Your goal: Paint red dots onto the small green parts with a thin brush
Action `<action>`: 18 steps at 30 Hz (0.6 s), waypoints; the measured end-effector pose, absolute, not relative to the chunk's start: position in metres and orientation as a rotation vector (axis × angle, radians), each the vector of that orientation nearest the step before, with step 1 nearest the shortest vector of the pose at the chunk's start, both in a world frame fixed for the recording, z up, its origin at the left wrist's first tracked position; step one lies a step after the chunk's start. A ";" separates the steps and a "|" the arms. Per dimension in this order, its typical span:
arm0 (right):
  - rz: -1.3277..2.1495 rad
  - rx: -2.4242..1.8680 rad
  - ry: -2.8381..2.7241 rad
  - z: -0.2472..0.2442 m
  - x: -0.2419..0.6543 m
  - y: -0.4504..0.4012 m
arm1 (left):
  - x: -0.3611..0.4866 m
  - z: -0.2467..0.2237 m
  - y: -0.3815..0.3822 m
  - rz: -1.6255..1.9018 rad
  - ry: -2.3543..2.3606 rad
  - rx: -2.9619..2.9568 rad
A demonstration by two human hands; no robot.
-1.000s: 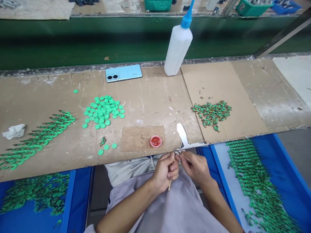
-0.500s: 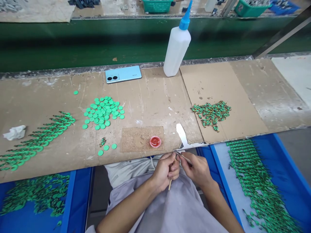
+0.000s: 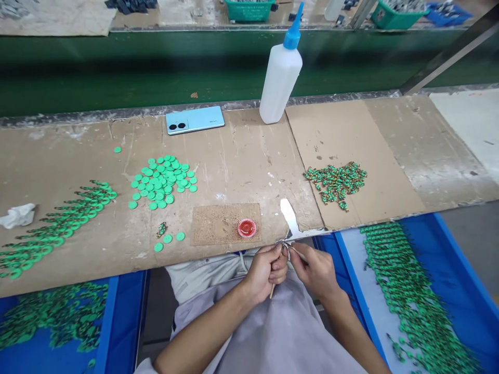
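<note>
The small piece (image 3: 284, 242) between your fingertips sits at the edge of the bench (image 3: 241, 161), too small to make out. Little has changed this past second: your left hand (image 3: 265, 272) stays closed around a thin wooden stick (image 3: 272, 291), your right hand (image 3: 316, 267) pinched on a slender tool (image 3: 299, 253), so the same fine work seems under way. Beyond, the red cup (image 3: 247, 228) and green discs (image 3: 159, 182) lie unchanged.

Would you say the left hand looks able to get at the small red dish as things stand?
Probably yes: the red dish sits on the brown mat near the left hand, with nothing standing between, though gripping the thin stick may hinder it.
</note>
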State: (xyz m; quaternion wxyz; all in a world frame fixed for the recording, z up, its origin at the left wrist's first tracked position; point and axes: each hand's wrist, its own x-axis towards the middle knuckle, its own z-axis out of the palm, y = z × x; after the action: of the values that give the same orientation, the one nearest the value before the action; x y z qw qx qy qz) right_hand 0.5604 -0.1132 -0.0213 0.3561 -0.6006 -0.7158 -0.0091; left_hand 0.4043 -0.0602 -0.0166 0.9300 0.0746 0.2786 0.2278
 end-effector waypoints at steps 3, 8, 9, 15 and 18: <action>-0.027 -1.547 -1.849 -0.021 0.561 -0.113 | 0.405 -0.017 -0.060 0.462 0.575 0.161; -0.016 -1.528 -1.877 -0.021 0.561 -0.112 | 0.405 -0.018 -0.060 0.456 0.587 0.178; -0.021 -1.527 -1.875 -0.020 0.560 -0.111 | 0.405 -0.017 -0.060 0.455 0.590 0.182; -0.014 -1.526 -1.899 -0.018 0.557 -0.111 | 0.405 -0.015 -0.060 0.463 0.613 0.196; -0.016 -1.528 -1.900 -0.018 0.555 -0.111 | 0.405 -0.016 -0.061 0.468 0.618 0.203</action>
State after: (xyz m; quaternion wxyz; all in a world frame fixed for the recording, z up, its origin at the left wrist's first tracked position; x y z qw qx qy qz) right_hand 0.5553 -0.1114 -0.0183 0.3446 -0.5883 -0.7315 -0.0063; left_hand 0.4047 -0.0610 -0.0158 0.9209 0.0986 0.3006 0.2276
